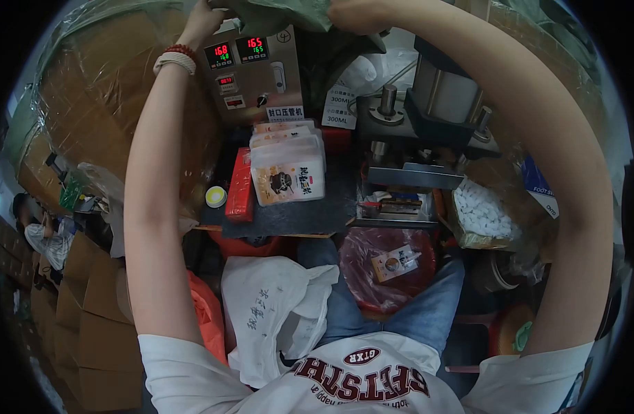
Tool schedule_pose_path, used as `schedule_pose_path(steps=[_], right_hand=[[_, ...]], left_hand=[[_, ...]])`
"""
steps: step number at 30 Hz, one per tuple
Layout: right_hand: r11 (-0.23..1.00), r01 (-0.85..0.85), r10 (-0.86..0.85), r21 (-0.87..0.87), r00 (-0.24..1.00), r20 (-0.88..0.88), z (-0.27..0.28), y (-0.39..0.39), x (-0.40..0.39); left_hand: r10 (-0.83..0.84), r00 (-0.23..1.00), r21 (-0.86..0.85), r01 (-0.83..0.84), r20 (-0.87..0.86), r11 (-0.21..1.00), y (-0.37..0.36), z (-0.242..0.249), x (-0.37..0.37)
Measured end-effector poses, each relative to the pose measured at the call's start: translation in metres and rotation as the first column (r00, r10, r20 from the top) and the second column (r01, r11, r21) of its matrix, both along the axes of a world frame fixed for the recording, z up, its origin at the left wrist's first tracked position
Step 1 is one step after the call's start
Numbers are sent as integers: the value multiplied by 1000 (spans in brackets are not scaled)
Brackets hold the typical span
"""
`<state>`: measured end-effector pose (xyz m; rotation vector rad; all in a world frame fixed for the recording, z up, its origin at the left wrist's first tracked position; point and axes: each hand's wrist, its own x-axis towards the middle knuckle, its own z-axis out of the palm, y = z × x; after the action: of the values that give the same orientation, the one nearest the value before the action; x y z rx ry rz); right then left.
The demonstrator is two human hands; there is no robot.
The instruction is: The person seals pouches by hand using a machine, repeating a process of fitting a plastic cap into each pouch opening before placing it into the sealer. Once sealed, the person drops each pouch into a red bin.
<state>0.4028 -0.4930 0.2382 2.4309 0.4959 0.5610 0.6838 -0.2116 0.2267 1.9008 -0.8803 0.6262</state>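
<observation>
A green cloth (282, 15) stretches over the top of a metal control box (251, 76) with lit digital displays. My left hand (205, 22) is closed at the cloth's left end, its fingertips partly cut off by the top of the view. On the other side, my right hand (358, 15) grips the right end of the cloth, fingers closed. Below the box, a stack of printed flat pouches (289, 176) lies on the dark work surface (282, 219). Beside the stack is a long red packet (240, 186).
A press-like machine (437, 96) stands right of the box. A carton of small white pieces (482, 214) sits below it. A red plastic-lined tub (358, 276) between my knees holds one pouch. A white sack (275, 303) lies over my left leg. Cardboard (103, 310) is at left.
</observation>
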Motion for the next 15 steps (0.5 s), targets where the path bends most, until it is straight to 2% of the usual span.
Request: schedule_pose_path(steps=[2,3,5,6,8,9,11,12,14,15], right_hand=[[999,26,-26,-28,1000,1,6,-6,5],[998,42,-42,-46,999,2,8,-11,7],[995,70,-70,-70,998,1,11,-19,13],[993,81,-81,-86,997,3,11,-23,16],[987,102,-102,-121,995,5,11,-29,22],[984,108,-109,-139,994,4,11,-30,25],[979,116,-117,-169,993,4,9,-33,29],[976,120,-122,-184,993,1,10,-33,29],[971,122,-127,-207,992,-11,12,-34,26],[968,117,-124,-221,992,-18,14,-33,23]], left_hand=[[282,955,19,-282,-90,959,-36,4,-93],[405,914,-19,-405,-3,914,-33,3,-92],[639,755,-109,-629,150,769,-1,1,-55],[640,752,-113,-630,154,768,7,1,-58],[833,534,-36,-839,148,544,25,-1,-76],[837,525,-42,-843,153,536,29,-2,-77],[891,431,66,-902,145,426,32,-12,-79],[892,427,61,-904,148,423,40,-18,-71],[734,674,71,-738,77,671,58,-26,-55],[649,760,-58,-649,-18,758,60,-28,-44]])
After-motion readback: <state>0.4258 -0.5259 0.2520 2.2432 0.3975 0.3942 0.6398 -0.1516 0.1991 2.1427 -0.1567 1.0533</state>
